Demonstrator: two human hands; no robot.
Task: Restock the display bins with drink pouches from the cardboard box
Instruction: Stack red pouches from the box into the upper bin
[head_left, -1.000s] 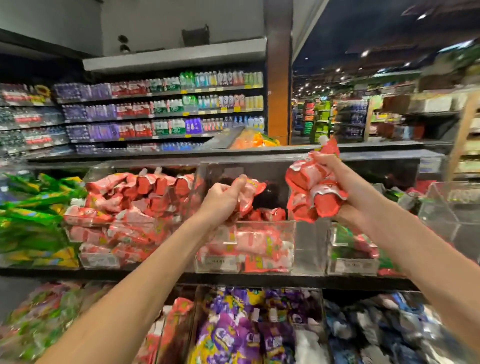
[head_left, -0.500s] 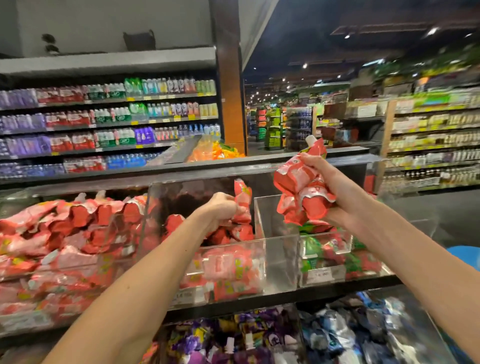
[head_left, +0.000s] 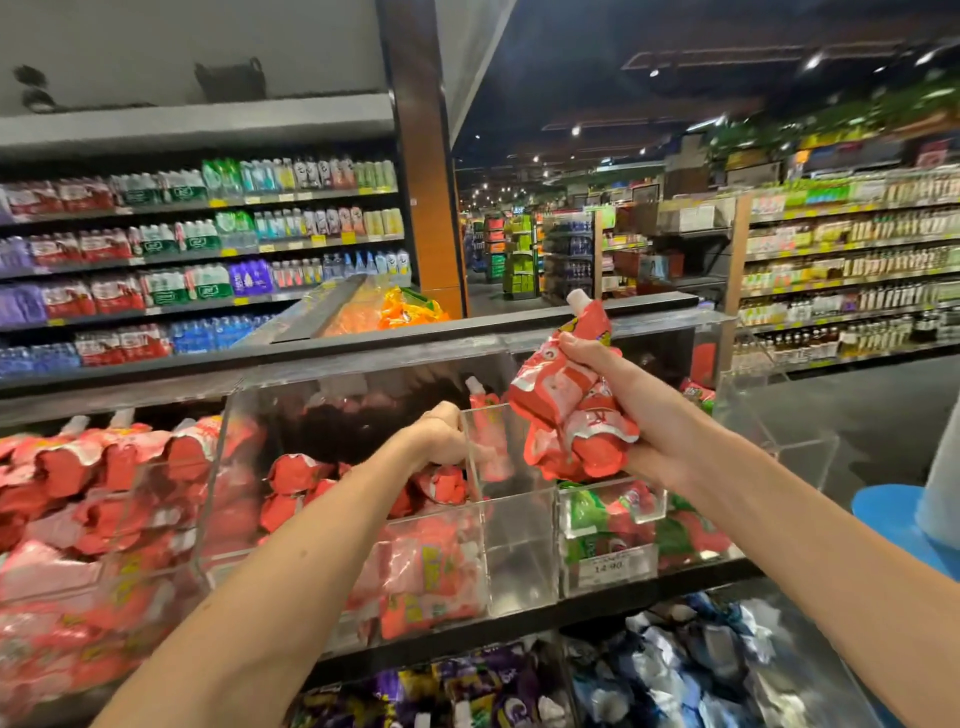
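**Spotter:** Your bunch of red drink pouches (head_left: 571, 426) is clamped in your right hand (head_left: 644, 415), raised just above the display bins. I'd say you're holding it there as a ready supply. Your left hand (head_left: 441, 434) grips a single pouch (head_left: 485, 441) upright, spout up, low against the acrylic divider (head_left: 519, 467) of the red-pouch bin (head_left: 436, 514).

**Trainee:** Which side of the divider?

**Spotter:** Can't tell through the glare. You probably hold it upright so it stands like the rows in the fuller bin (head_left: 171, 467) to the left. The cardboard box isn't in view.

**Trainee:** And the next bin over?

**Spotter:** It holds green-and-red pouches (head_left: 597, 514) behind a price label (head_left: 610, 566). Keep yours out of it.

**Trainee:** What has changed?

**Spotter:** A second ago your left hand held that pouch higher, and now it has dropped in. The bunch has barely shifted. Your head has swung right, so the green pouches at far left are gone and the aisle shelves (head_left: 857, 249) have opened up.
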